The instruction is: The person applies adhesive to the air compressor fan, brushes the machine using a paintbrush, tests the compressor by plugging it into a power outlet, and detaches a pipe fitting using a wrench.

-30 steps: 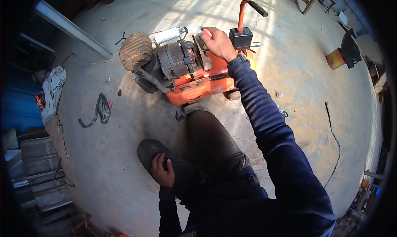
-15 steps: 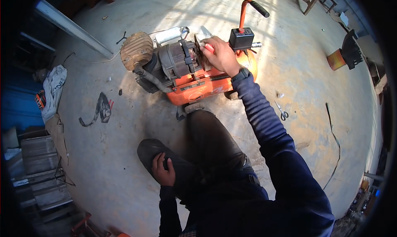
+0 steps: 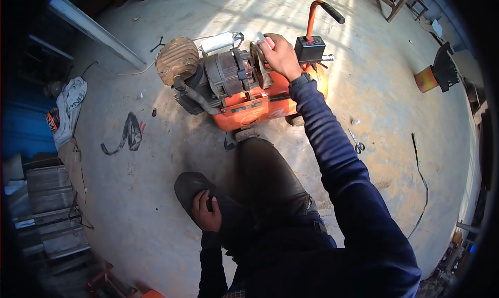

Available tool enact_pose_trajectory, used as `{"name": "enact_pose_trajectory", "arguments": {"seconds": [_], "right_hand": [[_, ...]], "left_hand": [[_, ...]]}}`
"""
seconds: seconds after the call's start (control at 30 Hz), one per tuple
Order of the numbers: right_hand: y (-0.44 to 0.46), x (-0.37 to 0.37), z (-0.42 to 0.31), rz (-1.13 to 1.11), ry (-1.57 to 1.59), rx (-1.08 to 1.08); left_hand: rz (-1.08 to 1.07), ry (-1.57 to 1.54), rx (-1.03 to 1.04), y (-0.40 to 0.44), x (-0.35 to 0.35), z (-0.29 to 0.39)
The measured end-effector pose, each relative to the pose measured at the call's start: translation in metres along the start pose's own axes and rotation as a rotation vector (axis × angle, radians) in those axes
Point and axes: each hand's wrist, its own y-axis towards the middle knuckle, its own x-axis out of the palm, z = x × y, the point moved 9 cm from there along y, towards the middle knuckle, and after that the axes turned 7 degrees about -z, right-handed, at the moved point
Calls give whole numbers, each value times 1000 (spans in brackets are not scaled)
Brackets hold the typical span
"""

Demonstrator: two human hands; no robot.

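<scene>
An orange air compressor (image 3: 241, 118) stands on the floor in front of me. Its motor (image 3: 224, 73) is dark, and a metal fan (image 3: 260, 64) shows at the motor's right end. My right hand (image 3: 283, 56) is closed round a small red-handled tool (image 3: 269, 42) just above the fan. A pale, flat end sticks out of the grip; its exact kind is unclear. Near that wrist is the black switch box (image 3: 310, 50). My left hand (image 3: 206, 210) rests on my left knee with its fingers apart, holding nothing.
Scissors (image 3: 356, 142) lie on the floor to the right, with a thin dark strap (image 3: 419, 173) farther out. On the left are a black belt-like strip (image 3: 130, 134), a white sack (image 3: 71, 108) and a metal post (image 3: 96, 33). A yellow-orange can (image 3: 426, 79) stands at far right.
My right hand has lifted slightly off the fan with the red-handled tool, which is now tilted differently. The whole view has shifted a little. My left hand stays on the knee.
</scene>
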Motion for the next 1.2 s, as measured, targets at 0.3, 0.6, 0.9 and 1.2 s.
{"name": "enact_pose_trajectory", "arguments": {"seconds": [0.3,0.6,0.9,1.2], "right_hand": [[1,16,-18,-190,-141,-48],[-110,-7,-31,-117,-186,-157],[-24,-9,-34,-324,-238,47],[-18,4,-26,-131,-138,-119]], "left_hand": [[2,8,-30,-1,-1,1],[-10,-13,-35,-1,3,-2],[22,-20,-32,-5,-2,-2],[43,-5,-5,-5,-4,1]]}}
